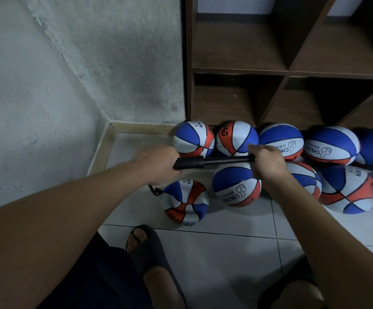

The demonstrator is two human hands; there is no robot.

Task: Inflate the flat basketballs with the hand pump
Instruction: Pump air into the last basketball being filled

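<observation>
White floor tiles run into a corner of rough grey wall, with a dark wooden shelf standing behind a huddle of blue, white and orange balls. I hold the pump level above them. My left hand is closed round its thick black barrel, and my right hand is clenched on the handle end, with the thin rod drawn out between the two.

A short black hose drops from under my left hand to the flat ball, which lies on the tiles just below it, dented and slumped on one side. Beside it sits a round ball, and the rest crowd the foot of the shelf, several touching one another.

I judge the pump light and stiff, plastic and easy to twist off line, so I want one fist well wrapped on the barrel and the other square on the handle, pushing straight along the rod. The flat ball should be soft, light and limp, its skin giving under any pressure; it will roll or flop if the hose tugs it. The weak spot is the needle at the valve, which I cannot see from here. If I need to steady the ball, I would press on its firmer rim near the valve, not on the sunken panel.
</observation>
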